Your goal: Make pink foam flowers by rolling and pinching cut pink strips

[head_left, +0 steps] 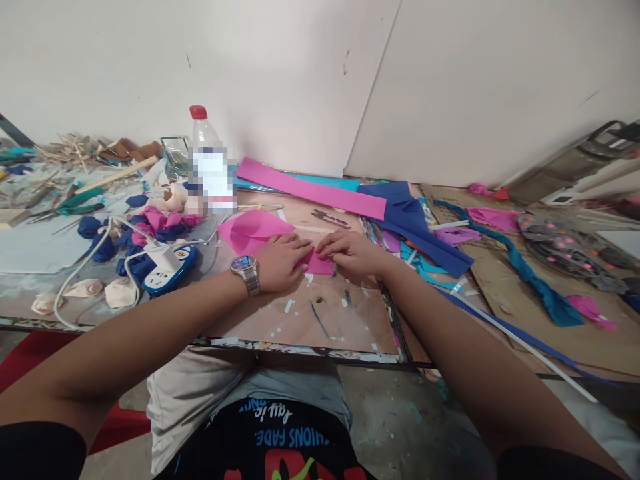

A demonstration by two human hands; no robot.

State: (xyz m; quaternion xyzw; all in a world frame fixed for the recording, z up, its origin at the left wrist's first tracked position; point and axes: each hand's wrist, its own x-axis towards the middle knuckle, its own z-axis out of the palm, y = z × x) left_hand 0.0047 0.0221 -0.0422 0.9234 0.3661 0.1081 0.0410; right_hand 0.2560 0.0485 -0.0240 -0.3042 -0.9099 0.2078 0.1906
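Note:
A bright pink strip of cloth or crepe paper (257, 230) lies on the board, its left part looped up and its right end under my fingers. My left hand (284, 261), with a watch (244, 265) on the wrist, rests over the strip, fingers and thumb closed on it. Against the right end, my right hand (353, 257) pinches the pink material with thumb and bent fingers. The fingertips of both hands nearly meet, and part of the strip is hidden beneath them. Small scissors or thread snips (330, 219) lie just behind my right hand.
A long folded pink strip (310, 189) crosses blue pieces (415, 223) behind my hands. At left stand a bottle with a red cap (199, 113) and a blue power socket (170, 273) with white cables, beside rolled flowers (163, 220). A teal braid (530, 273) lies right.

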